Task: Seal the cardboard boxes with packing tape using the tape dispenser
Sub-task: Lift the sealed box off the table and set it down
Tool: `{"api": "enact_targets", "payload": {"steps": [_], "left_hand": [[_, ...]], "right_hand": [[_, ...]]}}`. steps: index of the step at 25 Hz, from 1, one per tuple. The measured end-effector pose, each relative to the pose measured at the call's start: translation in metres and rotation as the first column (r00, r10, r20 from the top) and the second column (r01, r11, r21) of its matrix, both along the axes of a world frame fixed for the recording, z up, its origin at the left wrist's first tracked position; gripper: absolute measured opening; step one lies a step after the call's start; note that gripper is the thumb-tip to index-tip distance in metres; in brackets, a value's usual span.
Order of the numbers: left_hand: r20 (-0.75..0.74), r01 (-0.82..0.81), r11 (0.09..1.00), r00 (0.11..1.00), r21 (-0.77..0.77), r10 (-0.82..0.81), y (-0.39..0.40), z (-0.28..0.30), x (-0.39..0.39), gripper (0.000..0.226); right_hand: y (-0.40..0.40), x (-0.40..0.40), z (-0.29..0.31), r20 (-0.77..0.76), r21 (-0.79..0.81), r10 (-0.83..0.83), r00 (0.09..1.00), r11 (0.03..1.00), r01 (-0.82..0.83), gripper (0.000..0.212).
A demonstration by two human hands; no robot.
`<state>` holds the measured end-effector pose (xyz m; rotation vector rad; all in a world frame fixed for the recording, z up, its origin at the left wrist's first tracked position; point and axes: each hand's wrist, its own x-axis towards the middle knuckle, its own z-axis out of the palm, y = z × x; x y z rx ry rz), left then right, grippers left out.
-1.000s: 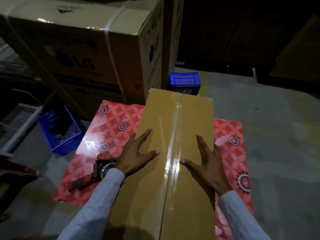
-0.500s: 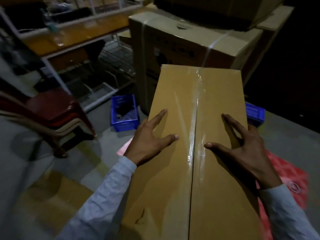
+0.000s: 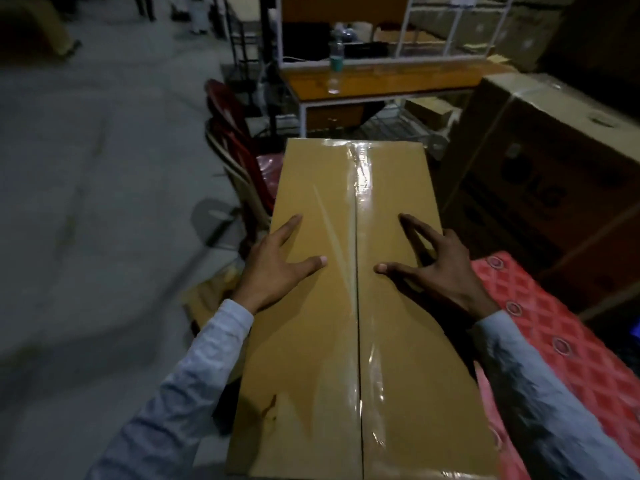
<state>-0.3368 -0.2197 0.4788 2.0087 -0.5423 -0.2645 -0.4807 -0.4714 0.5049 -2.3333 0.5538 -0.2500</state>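
Observation:
A long brown cardboard box (image 3: 391,341) fills the middle of the view, its flaps closed and a strip of clear glossy tape (image 3: 362,188) running along the centre seam. My left hand (image 3: 273,268) holds the box at its left edge, thumb and forefinger spread on top and the other fingers hidden past the edge. My right hand (image 3: 446,268) holds the right edge in an arched pose, thumb and forefinger on top. No tape dispenser is in view.
A red patterned table cover (image 3: 561,327) lies at the right. Behind it stands a large LG carton (image 3: 554,174). Stacked red chairs (image 3: 235,150) are beyond the box's far left corner, and a wooden desk (image 3: 381,81) with a bottle (image 3: 336,57) stands at the back. Grey floor spreads left.
The box has come up off the red table and swung left with both hands on it. The view turned left too, and the tape dispenser on the table dropped out of sight.

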Motion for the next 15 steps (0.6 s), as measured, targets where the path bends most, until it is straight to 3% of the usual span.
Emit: {"api": "enact_targets", "payload": {"steps": [7, 15], "left_hand": [[-0.064, -0.259, 0.962, 0.962, 0.087, 0.265, 0.081, -0.041, 0.063, 0.096], [-0.119, -0.386, 0.909, 0.906, 0.158, 0.406, 0.047, -0.091, 0.165, 0.095]], "right_hand": [[0.051, 0.133, -0.044, -0.051, 0.089, 0.246, 0.968, 0.966, -0.241, 0.107], [0.009, 0.285, -0.112, -0.066, 0.131, 0.386, 0.920, 0.917, -0.376, 0.108]]}}
